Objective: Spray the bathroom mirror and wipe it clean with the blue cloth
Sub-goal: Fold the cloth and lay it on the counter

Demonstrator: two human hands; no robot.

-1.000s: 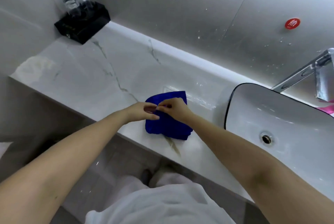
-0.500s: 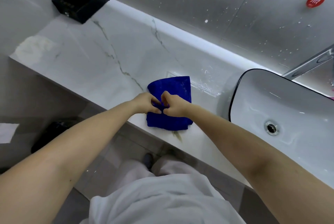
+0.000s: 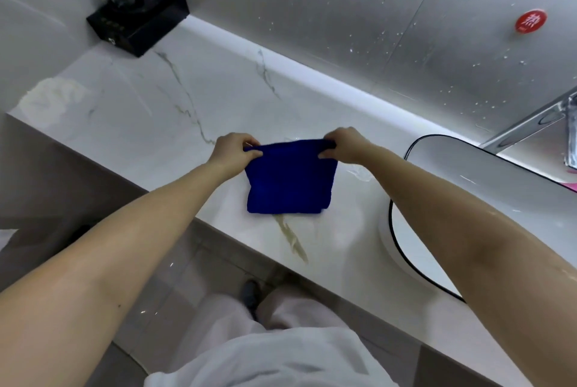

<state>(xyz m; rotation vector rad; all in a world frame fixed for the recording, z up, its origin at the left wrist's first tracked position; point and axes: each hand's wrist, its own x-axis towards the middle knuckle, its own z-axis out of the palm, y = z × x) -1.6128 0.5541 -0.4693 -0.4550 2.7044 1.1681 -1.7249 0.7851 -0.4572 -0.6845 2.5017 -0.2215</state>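
Your left hand and right hand each pinch a far corner of the soft, folded blue microfibre cloth lying on the white marble counter. It is light and limp; grasp the corners, since it will sag.

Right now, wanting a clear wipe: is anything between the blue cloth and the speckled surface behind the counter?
Nothing visible. The left hand and right hand pinch the blue cloth; only bare counter lies behind it. Black tray sits far left, faucet right.
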